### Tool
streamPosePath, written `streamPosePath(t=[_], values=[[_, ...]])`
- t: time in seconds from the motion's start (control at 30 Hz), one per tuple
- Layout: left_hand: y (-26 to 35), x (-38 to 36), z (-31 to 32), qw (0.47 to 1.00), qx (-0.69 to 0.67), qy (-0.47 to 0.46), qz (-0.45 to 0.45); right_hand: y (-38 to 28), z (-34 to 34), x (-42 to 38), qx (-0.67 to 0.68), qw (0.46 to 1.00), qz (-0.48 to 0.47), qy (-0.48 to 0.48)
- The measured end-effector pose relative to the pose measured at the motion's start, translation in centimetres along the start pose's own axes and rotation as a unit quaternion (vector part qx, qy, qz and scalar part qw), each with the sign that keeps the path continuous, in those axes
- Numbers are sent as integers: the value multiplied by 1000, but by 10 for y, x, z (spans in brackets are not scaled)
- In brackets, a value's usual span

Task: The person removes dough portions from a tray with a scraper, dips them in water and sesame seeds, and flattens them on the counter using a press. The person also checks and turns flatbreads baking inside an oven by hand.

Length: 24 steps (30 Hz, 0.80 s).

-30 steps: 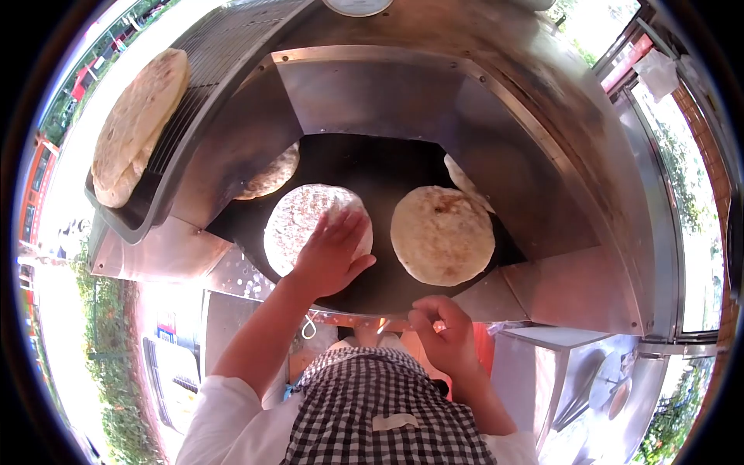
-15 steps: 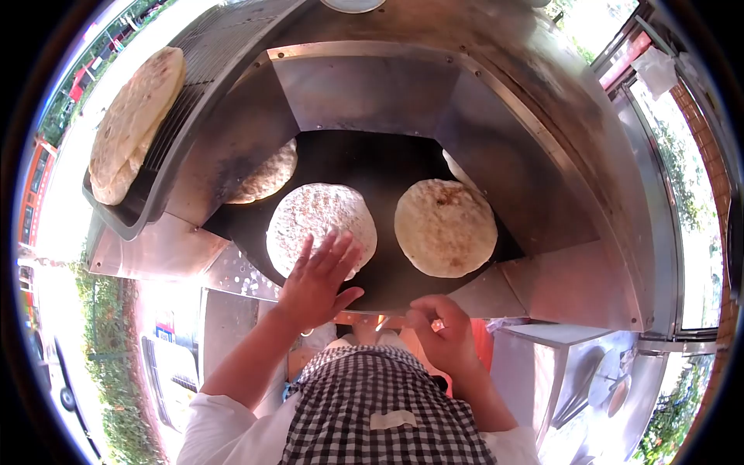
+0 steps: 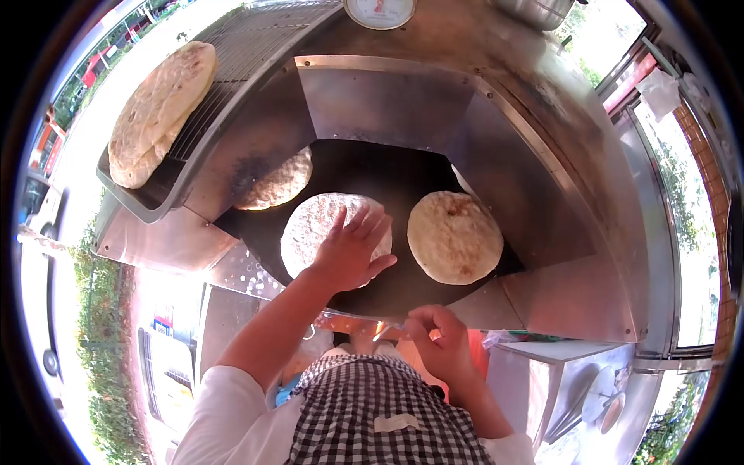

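My left hand (image 3: 353, 252) lies with its fingers spread on a pale, flour-dusted flatbread (image 3: 308, 229), covering its right part. The bread rests on a dark griddle (image 3: 376, 167) inside a metal oven opening. To the right is a second flatbread (image 3: 455, 239), browned in spots, untouched by either hand. My right hand (image 3: 439, 339) hovers at the front edge of the oven, below that bread, its fingers loosely curled and nothing visible in them. Partly behind the left wall of the opening lies another flatbread (image 3: 279, 182).
A stack of flatbreads (image 3: 159, 116) sits on a wire rack (image 3: 244, 46) at the upper left. A round dial gauge (image 3: 380, 11) is on the oven top, with a metal pot (image 3: 539, 11) to its right. Metal side walls (image 3: 535, 182) flank the griddle. A metal cabinet (image 3: 562, 353) stands at the lower right.
My left hand has slid forward and to the right over the flatbread. My right hand stays curled near the edge. The view has shifted, bringing the dial and pot further into sight.
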State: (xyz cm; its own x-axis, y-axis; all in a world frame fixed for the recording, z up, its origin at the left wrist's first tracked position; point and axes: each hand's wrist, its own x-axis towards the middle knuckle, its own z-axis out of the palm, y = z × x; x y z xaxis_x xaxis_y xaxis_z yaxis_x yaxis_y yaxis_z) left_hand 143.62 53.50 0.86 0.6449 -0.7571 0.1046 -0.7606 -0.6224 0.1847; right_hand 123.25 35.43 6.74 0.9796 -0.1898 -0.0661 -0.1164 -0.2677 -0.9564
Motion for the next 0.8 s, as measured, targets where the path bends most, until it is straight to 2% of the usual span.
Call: streamPosePath(t=[0.2,0.33,0.43,0.57,0.67,0.7,0.8], values=[[-22,10,5,986,-38,39,-160,8,-1,-4,16,1000,5,17],[-28,15,4,988,-9,-8,-152,6,-1,-3,9,1000,6,15],[-29,23,5,989,-16,40,-143,4,2,0,8,1000,-2,9],[-37,25,-2,985,-21,-32,-167,-3,2,3,-12,1000,-22,5],[-39,25,-5,992,2,84,-97,-2,-1,5,-21,999,-35,8],[-37,26,-8,994,-14,87,-67,-2,-1,6,-25,999,-38,8],[-36,22,4,998,-34,-44,-23,-5,7,7,-27,999,-44,0]])
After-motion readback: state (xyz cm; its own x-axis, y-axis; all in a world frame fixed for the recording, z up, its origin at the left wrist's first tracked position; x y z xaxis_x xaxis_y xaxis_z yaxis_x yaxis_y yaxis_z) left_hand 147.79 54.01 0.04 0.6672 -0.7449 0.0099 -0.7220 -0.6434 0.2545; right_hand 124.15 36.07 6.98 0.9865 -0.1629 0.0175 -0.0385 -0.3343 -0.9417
